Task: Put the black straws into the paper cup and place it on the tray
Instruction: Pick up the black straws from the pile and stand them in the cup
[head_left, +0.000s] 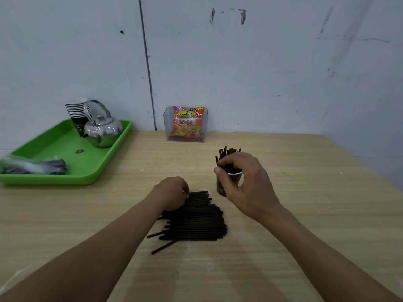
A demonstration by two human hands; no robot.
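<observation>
Right hand (242, 182): raised over the table, fingers and thumb curled round the bundled straws (226, 152) where they leave the mouth of the cup. It grips them at rim level. The black upper ends fan out above the knuckles.

Paper cup (231, 184): dark body, white rim, upright on the table right of centre, partly hidden behind the right hand. It stands well apart from the tray.

Left hand (172, 192): knuckles up, fingers curled down onto the far left corner of the loose straws (196, 216), pinching their ends. How many it holds cannot be told.

Loose straws: a flat black heap lying mostly parallel on the table, just left of the cup and nearer the person. A few strays angle out at the near left corner.

Table (305, 203): pale wood grain, set against a grey-white wall (261, 62).

Tray (104, 162): green, shallow, at the far left of the table. It holds:
- steel kettle (102, 131), handle raised, at the far end;
- stacked cups (76, 112), touching or just behind the kettle;
- crumpled plastic bag (32, 166), at the near left edge.

Clear holder (166, 127): against the wall, centre rear, containing a red and yellow snack packet (188, 125) standing upright.
</observation>
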